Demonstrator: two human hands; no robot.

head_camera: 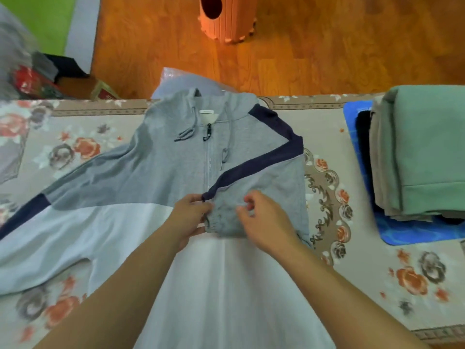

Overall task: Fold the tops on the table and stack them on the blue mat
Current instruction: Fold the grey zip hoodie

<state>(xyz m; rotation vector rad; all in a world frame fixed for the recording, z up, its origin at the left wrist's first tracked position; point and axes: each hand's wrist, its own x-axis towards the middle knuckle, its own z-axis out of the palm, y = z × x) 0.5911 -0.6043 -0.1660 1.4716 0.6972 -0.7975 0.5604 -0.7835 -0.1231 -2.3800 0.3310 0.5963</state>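
Observation:
A grey, white and navy zip hoodie [161,172] lies face up on the table, hood at the far side. Its right sleeve is folded across the chest, with the cuff [221,217] near the zip. My left hand [190,217] pinches the cuff's left edge. My right hand [261,220] hovers over the cuff's right side with fingers loosely curled, and I cannot tell if it touches the cloth. The left sleeve [32,222] lies spread out to the left. At the right, a stack of folded tops [422,152], green on top, sits on the blue mat [412,235].
A floral tablecloth [364,280] covers the table. Another grey garment [10,162] lies at the left edge. Beyond the table are a wooden floor, an orange slatted bin [226,18] and boxes [37,81] at the far left.

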